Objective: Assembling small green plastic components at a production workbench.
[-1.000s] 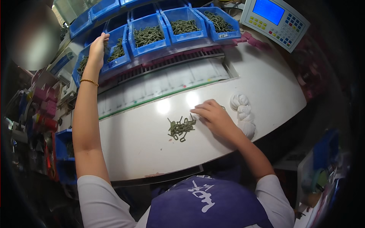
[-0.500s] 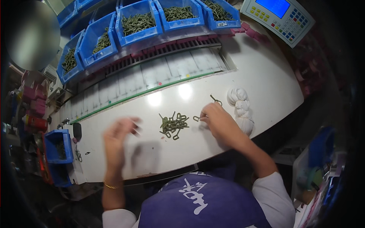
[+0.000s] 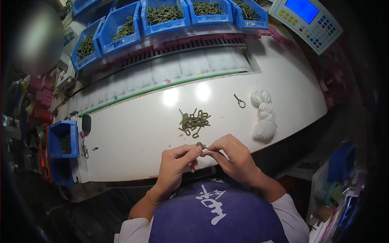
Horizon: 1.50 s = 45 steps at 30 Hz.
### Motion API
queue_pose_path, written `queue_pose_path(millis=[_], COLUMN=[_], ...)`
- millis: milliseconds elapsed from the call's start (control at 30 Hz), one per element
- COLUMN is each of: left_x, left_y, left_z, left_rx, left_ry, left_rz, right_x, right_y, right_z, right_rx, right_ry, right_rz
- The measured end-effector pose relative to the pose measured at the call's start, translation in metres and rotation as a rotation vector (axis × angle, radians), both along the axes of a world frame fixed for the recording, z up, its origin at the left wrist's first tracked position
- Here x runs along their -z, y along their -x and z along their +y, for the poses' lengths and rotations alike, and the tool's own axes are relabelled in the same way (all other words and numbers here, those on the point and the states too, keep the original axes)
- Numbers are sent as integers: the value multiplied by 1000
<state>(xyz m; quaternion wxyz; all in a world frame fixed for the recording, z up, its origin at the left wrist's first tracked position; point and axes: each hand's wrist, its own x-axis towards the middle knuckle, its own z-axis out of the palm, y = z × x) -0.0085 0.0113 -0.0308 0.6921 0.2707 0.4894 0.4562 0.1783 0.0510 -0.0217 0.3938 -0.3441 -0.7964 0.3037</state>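
Observation:
Near the table's front edge, my two hands meet over a small olive-green looped piece (image 3: 199, 144). My left hand (image 3: 178, 160) pinches its loop between thumb and fingers. My right hand (image 3: 234, 157) has thumb and forefinger closed at the piece's right side, where the fingertips hide most of it. Just beyond my hands is a tangled pile of similar olive-green looped pieces (image 3: 195, 122). A single ring-ended piece (image 3: 241, 103) with a straight stem lies apart, to the right of the pile. Beside that rests a knotted white cloth bundle (image 3: 264, 117).
Blue bins (image 3: 164, 25) of olive-green pieces line the back, behind a slatted strip (image 3: 182, 47) and a green-edged panel (image 3: 146, 73). A keypad device with a blue screen (image 3: 308, 22) stands back right. Another blue bin (image 3: 63, 139) sits at the left end of the white table (image 3: 133, 133).
Both hands have come together near the front edge. The looped piece at my right fingertips has moved from right of the pile to between my hands. The whole view has shifted slightly.

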Motion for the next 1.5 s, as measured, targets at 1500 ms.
queue_pose_path(millis=[1500], left_x=[-32], left_y=[-26], left_z=[-7], left_rx=[-140], left_ry=[-260], left_rz=[238], right_x=[-9], right_y=[-22], right_z=[0], right_rx=[19], right_ry=[-131], right_rz=[-15])
